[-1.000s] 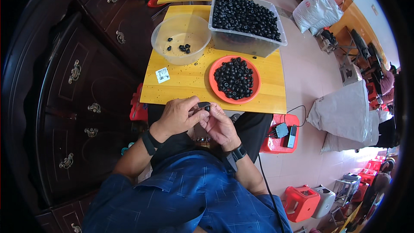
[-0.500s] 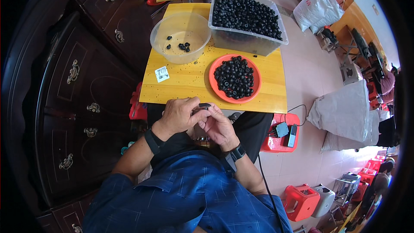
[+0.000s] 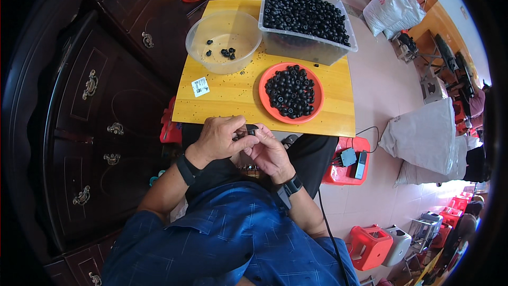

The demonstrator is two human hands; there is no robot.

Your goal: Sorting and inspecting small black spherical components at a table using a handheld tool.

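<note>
Both hands pinching small black part [image 3: 251, 128] just below worktop [image 3: 233, 95] edge: left hand [image 3: 219, 139] gripping over it, right hand [image 3: 269, 151] fingers supporting beneath.

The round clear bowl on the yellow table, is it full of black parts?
No, the round clear bowl holds only a few black parts on its bottom, the rest bare.
</note>
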